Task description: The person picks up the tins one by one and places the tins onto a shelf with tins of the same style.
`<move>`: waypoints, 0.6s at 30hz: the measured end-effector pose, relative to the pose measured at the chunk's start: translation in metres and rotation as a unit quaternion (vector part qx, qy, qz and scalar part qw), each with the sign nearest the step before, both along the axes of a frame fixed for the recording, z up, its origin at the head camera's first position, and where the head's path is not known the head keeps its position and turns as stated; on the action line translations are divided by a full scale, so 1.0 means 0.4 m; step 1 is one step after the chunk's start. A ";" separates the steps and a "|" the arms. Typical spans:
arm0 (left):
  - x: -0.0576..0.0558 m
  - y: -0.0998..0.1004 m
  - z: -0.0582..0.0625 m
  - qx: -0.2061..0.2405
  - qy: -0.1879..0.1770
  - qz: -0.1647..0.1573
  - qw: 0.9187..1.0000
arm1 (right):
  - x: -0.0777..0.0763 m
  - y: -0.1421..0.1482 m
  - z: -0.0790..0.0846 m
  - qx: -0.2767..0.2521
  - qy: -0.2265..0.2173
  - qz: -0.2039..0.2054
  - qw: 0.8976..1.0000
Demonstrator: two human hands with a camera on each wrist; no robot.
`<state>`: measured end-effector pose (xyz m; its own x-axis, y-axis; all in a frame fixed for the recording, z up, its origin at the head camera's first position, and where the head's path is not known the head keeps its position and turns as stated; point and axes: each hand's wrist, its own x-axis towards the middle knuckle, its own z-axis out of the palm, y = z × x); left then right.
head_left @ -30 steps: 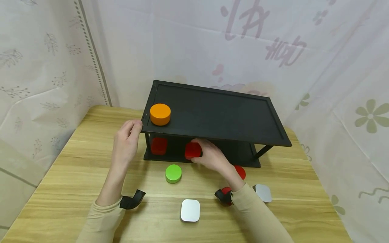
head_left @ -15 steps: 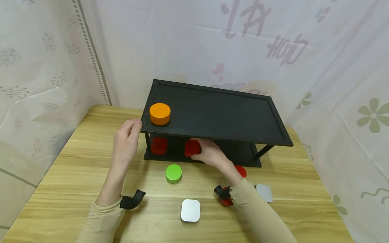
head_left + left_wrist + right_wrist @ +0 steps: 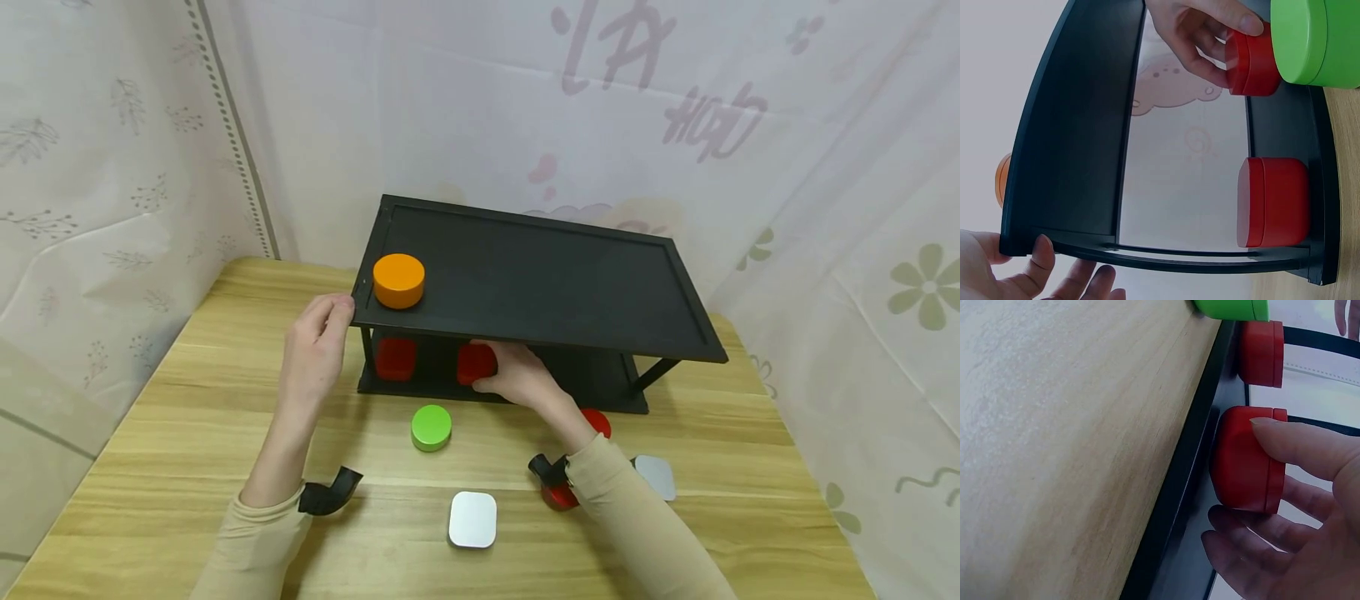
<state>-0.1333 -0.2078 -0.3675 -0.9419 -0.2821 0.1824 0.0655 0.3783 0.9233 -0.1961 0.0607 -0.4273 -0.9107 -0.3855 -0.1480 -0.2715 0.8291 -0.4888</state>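
Little has moved over the last second: the red box [image 3: 476,365] in the right hand [image 3: 523,379] has gone slightly deeper into the gap between the two boards of the black shelf [image 3: 547,283], and the thumb has gone in with it. The grip is narrow and full, thumb on the box's near side and fingers curled round it from the right. The box is over the lower board, close behind its front edge; whether its base bears fully on the board is hard to tell, since the green tin [image 3: 431,427] hides part of it in the left wrist view. That small push reads as the last of the placing, with letting go not yet done. Left of the grip, apart from it on the same board, stands a second red box [image 3: 396,359]. Farther left and higher, the left hand [image 3: 312,346] pinches the corner of the top board, unchanged, and seems to be steadying it. The orange tin [image 3: 398,282] sits on that board, above and left of the grip. Nearer the person than the grip, the green tin and a white box [image 3: 472,520] remain on the table [image 3: 172,433], unmoved.
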 end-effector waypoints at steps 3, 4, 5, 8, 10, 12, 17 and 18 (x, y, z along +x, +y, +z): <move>0.000 -0.002 0.000 0.001 -0.001 -0.001 1.000 | -0.003 -0.004 -0.002 0.000 -0.004 0.002 1.000; 0.000 -0.002 0.000 0.002 -0.001 -0.002 1.000 | -0.004 -0.004 -0.003 0.000 -0.005 0.002 1.000; 0.000 -0.002 -0.001 0.002 -0.002 -0.002 1.000 | -0.004 -0.005 -0.003 0.000 -0.007 0.002 1.000; 0.000 -0.002 -0.001 0.002 -0.001 -0.003 1.000 | -0.007 -0.007 -0.004 0.000 -0.010 0.003 1.000; 0.000 -0.002 -0.001 0.001 0.000 -0.004 1.000 | -0.009 -0.007 -0.004 0.002 -0.012 0.003 1.000; 0.000 -0.002 -0.001 0.002 0.003 -0.005 1.000 | -0.011 -0.008 -0.005 0.002 -0.013 0.003 1.000; 0.000 -0.001 -0.002 0.004 0.006 -0.003 1.000 | -0.016 -0.009 -0.007 0.004 -0.009 0.006 1.000; 0.001 -0.002 -0.002 0.004 0.007 -0.002 1.000 | -0.016 -0.009 -0.007 0.005 -0.009 0.007 1.000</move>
